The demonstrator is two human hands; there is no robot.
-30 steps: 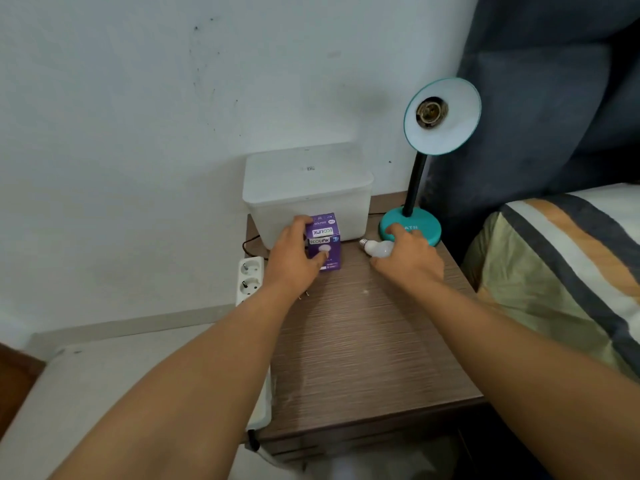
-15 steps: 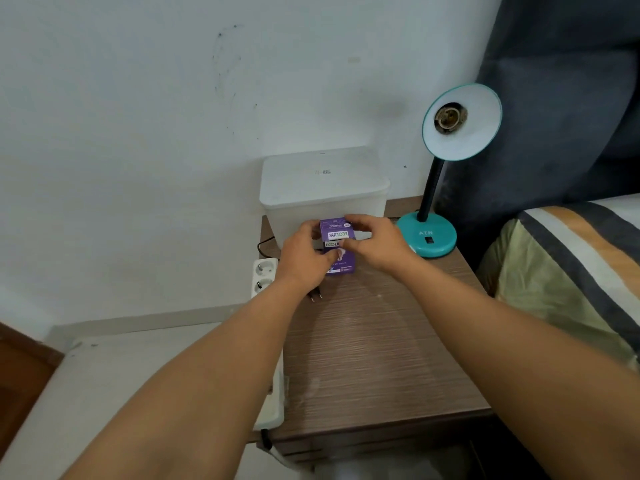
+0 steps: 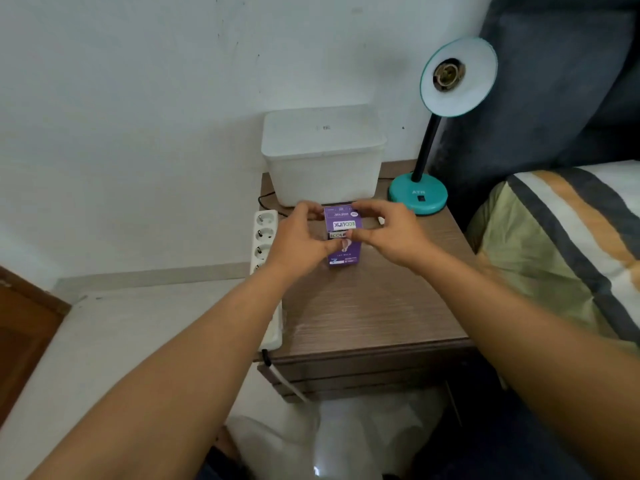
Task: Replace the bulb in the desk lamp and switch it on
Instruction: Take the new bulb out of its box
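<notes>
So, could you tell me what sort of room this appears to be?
Most likely a bedroom: a bed with striped bedding against a padded headboard, and beside it a wooden bedside table carrying a teal desk lamp.

My one head camera looks forward and down over my forearms at the surface (image 3: 374, 306), fairly near, facing the wall (image 3: 138, 116).

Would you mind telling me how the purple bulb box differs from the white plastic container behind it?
The purple bulb box is small, printed with lettering, and gripped by the left hand and right hand. The white plastic container is much larger, plain and lidded, and nobody touches it; it stands further back by the wall. Both are box-shaped and stand on the wooden bedside table.
</notes>
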